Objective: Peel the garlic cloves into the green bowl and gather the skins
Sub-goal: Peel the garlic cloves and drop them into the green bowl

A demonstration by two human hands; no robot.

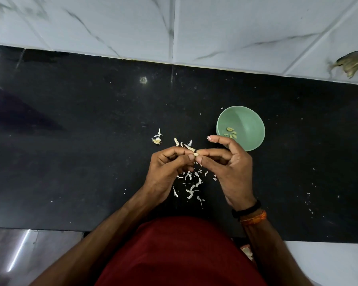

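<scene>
A small garlic clove (196, 154) is pinched between the fingertips of both hands above the black counter. My left hand (168, 172) grips it from the left and my right hand (228, 168) from the right, with a bit of skin stuck on the raised right index fingertip. The green bowl (250, 122) stands just beyond my right hand and holds several peeled cloves (230, 132). White garlic skins (191, 185) lie scattered on the counter below and between my hands. The garlic root stub (157, 140) lies to the left of the hands.
The black counter (81, 141) runs left to right, backed by a white marble-tiled wall (174, 25). A damaged patch (349, 64) shows on the wall at far right. Small skin flecks (310, 201) dot the counter's right side. The counter's front edge is near my red shirt.
</scene>
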